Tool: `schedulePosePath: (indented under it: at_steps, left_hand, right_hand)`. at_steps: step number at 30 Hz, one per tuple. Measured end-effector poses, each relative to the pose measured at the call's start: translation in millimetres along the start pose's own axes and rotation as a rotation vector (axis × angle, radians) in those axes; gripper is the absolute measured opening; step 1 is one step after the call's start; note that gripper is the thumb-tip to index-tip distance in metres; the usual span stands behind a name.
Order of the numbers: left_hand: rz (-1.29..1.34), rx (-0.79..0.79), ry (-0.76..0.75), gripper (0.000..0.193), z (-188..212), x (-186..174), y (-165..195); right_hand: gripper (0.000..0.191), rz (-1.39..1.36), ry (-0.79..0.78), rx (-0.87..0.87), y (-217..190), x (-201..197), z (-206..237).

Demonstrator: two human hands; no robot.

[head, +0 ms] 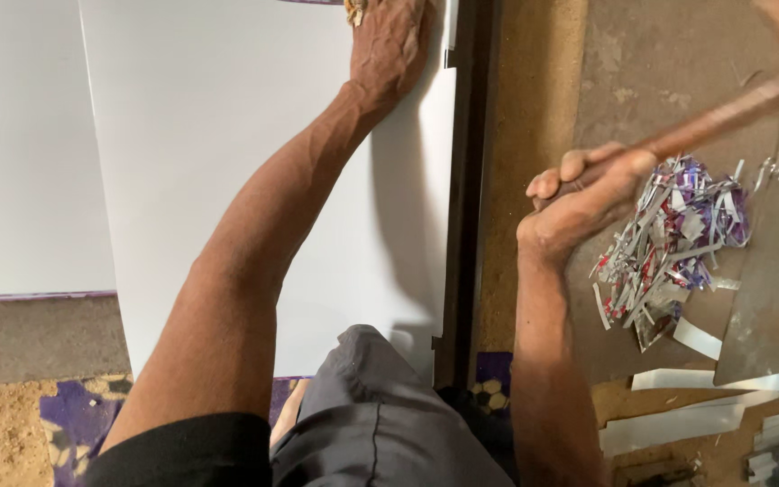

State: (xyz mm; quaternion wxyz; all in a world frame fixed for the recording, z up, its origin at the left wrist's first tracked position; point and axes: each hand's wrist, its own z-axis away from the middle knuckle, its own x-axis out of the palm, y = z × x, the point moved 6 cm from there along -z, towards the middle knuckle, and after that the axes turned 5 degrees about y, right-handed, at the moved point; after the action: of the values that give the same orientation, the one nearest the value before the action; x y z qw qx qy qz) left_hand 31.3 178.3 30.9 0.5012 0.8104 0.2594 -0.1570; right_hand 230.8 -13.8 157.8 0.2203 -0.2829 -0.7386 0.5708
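Lap and knees: grey fabric of the person's clothing (380,415) fills the bottom of the view, over a purple patterned cloth (69,424) lying on a sandy floor.
Cut-off strips: several long white strips of card (678,424) lie at the lower right, judged to be trimmings already taken off.
Scrap heap: a pile of small silver, purple and red shreds (673,239) sits on a brown work board (624,63), just right of the right hand; much cutting looks done.
Right hand: the right hand (579,203) is curled in a fist around a long brown wooden handle (723,113) that slants up to the right.
Sheet: a large white rectangular sheet (227,135) lies flat at the centre, its right edge along a dark straight slot or rail (466,180); this edge seems the one in hand, not visibly cut yet.
Left hand: the left hand (389,45) is spread flat and pressed on the sheet's far right corner.
Second sheet: another white sheet (20,144) lies to the left, partly beneath the first.
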Motion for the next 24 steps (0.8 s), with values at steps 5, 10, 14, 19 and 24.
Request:
schedulePosePath:
  at_steps: [5,10,14,19,24]
  left_hand:
    - [0.087,-0.037,-0.091,0.02,1,-3,4]
    - [0.067,-0.098,-0.044,0.021,-3,-1,-1]
    - [0.042,-0.004,-0.021,0.023,1,-2,2]
    - [0.067,-0.068,-0.043,0.023,0,-7,-3]
    - [0.096,0.023,0.062,0.024,5,-10,-1]
  right_hand:
    - [0.051,0.119,-0.123,0.258,9,10,9]
    - [0.052,-0.205,0.18,0.419,25,5,16]
    - [0.05,0.164,-0.167,0.287,31,23,16]
    - [0.049,-0.213,0.041,0.565,60,12,21]
    - [0.05,0.158,-0.283,0.534,71,27,26]
